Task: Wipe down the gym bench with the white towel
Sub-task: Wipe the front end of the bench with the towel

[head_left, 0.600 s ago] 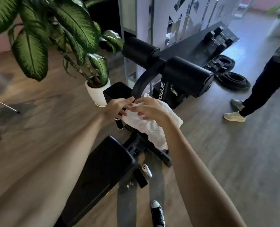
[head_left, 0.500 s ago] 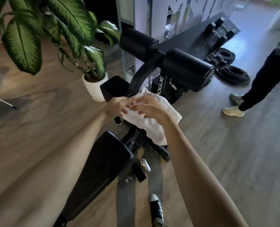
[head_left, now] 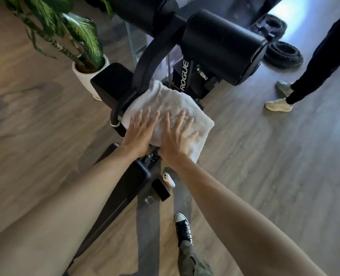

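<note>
The white towel (head_left: 165,102) lies spread over the seat end of the black gym bench (head_left: 109,82), just below its two black foam rollers (head_left: 223,46). My left hand (head_left: 140,132) rests flat on the towel's near left part, fingers spread. My right hand (head_left: 177,134) presses flat beside it on the near right part, fingers also apart. Neither hand grips the cloth. The bench's long back pad (head_left: 121,194) runs down toward me under my left forearm. The seat surface beneath the towel is hidden.
A potted plant in a white pot (head_left: 85,76) stands left of the bench. A person's legs (head_left: 312,66) and a black tyre (head_left: 282,54) are at the right. On the floor near the bench lie a phone (head_left: 160,189) and a small white device (head_left: 169,179), by my shoe (head_left: 183,228).
Both hands were pinched together at the towel's near left edge; now they lie flat and spread on it. The towel lies flatter over the seat, and my view has moved closer.
</note>
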